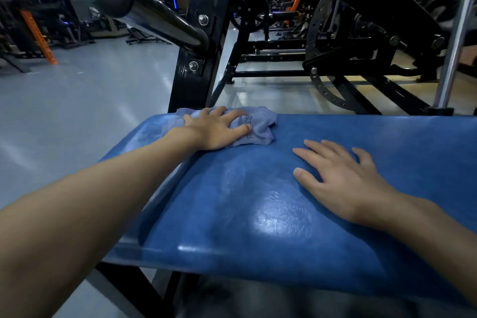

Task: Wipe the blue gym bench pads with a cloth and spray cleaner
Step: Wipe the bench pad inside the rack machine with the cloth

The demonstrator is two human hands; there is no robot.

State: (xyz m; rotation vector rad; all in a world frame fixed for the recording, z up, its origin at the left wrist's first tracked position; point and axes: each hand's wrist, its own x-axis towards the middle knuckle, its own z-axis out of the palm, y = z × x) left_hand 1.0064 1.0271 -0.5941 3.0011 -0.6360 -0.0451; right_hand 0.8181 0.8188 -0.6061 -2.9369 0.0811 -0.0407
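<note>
While the left hand (216,129) presses the cloth (260,124) under spread fingers and the right hand (343,178) rests flat, empty, firm overlapping strokes along the blue pad (258,214) seem wisest.

My left hand (216,129) presses down on the crumpled pale blue cloth (258,124), fingers spread over it, at the far edge of the blue bench pad (245,201). My right hand (340,178) lies flat on the bare pad, fingers straight, nearer to me than the left and well apart from the cloth. Between my hands the vinyl shines. Beyond my left hand rises a black frame post (198,33) carrying a thick black bar (154,15).
</note>
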